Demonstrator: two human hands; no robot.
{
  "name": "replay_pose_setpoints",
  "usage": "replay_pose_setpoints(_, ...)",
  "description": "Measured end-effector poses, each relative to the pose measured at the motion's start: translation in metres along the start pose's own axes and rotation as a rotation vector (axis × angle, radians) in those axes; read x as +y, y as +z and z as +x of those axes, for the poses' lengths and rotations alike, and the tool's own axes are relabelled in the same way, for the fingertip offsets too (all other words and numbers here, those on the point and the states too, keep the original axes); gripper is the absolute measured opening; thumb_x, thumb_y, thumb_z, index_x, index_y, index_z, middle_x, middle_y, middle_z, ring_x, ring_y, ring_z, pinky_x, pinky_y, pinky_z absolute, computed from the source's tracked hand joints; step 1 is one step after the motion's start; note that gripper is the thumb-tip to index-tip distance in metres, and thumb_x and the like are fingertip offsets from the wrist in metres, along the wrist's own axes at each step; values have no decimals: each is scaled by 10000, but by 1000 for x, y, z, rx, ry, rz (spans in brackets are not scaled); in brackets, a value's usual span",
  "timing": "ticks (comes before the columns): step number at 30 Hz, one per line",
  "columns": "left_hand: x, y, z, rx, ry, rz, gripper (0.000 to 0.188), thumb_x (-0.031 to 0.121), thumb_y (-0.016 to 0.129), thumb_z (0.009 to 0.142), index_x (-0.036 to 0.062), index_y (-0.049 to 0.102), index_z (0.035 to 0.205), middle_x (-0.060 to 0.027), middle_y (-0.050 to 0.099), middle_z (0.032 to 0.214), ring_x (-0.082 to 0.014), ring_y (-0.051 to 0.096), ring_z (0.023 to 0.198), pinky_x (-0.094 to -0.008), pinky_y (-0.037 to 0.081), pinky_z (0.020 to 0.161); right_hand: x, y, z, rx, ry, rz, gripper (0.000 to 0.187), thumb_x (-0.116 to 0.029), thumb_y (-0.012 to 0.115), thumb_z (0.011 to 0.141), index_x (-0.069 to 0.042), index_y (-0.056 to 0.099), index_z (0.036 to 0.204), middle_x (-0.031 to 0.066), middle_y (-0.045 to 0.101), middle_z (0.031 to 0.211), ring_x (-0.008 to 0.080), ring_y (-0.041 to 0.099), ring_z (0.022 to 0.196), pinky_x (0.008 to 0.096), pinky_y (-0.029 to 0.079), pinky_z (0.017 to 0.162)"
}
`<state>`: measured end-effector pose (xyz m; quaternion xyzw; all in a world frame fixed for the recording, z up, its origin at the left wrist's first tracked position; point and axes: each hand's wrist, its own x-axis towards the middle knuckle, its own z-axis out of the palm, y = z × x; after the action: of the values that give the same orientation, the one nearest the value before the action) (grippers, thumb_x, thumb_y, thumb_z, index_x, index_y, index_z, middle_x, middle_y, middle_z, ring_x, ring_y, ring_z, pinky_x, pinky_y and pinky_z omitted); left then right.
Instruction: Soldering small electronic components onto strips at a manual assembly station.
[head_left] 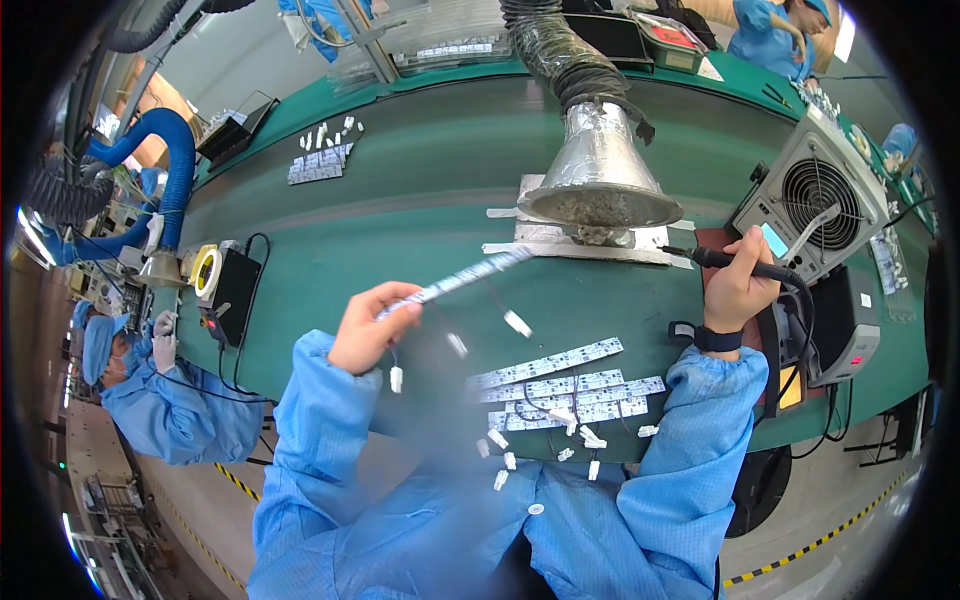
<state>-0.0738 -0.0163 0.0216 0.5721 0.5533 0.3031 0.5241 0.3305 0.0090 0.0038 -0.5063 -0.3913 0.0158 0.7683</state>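
Note:
My left hand (368,328) pinches one end of a narrow white circuit board strip (470,273), lifted over the green bench and slanting up to the right. Thin wires with white plug connectors (517,323) dangle from it. My right hand (738,285) grips a black soldering iron (712,258) like a pen. Its tip points left, beside the pale work plate (600,250) under the fume hood, apart from the held strip. Several more circuit board strips (570,388) lie overlapped near the front edge, their wires and connectors hanging toward me.
A metal fume funnel (600,165) hangs low over the plate. At right stand a boxy fan (822,190) and a soldering station (845,325). Left, a black box (232,295) sits by a yellow-rimmed reel (207,270). More boards (320,163) lie farther back; a co-worker (165,390) sits left.

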Motion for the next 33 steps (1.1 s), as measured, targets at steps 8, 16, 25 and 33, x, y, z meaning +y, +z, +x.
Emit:
replay_pose_setpoints(8,-17,-1,14,213,417,766,337,177,587,925,0,560,1211,-156,491,1273,-268,484,1194,-334,391,990,-2,1,-1,-5,26,26,439,-212,544,966,3,504,585,-12,452,571,74,405,580,241,318,552)
replay_pose_setpoints(16,-27,-53,79,403,292,474,348,199,596,929,5,568,1216,-95,626,1078,-219,608,1004,-307,482,830,10,-8,0,4,-2,8,399,-187,528,972,-6,515,616,-5,486,603,77,432,608,248,347,589)
replay_pose_setpoints(25,-112,-314,263,849,6,-98,467,174,702,816,-44,553,1201,-138,661,1004,-208,629,927,-331,524,753,17,-5,3,-34,-47,25,372,-145,465,988,14,474,652,42,480,674,122,432,664,268,362,644)
replay_pose_setpoints(33,-44,-317,341,591,-302,803,552,436,624,842,170,552,1320,-132,609,1261,-301,579,1153,-391,448,966,12,-6,10,191,1,37,361,-133,466,975,-10,433,637,20,368,624,119,368,631,277,319,617)
